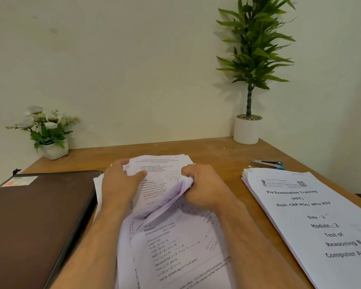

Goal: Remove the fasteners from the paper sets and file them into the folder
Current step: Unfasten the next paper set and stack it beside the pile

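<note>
Soft, even light throws a faint plant (256, 44) shadow on the wall; edges bow, print slightly blurred.

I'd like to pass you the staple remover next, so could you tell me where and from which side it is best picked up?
Pinch the staple remover across its narrow metal body, coming from above. It lies flat on the table, long axis running left to right, blue end rightward, with bare wood around it beyond the stack of papers.

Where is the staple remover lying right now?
In the head view, the staple remover lies on the table's far right, behind the printed stack, near the white plant pot.
</note>
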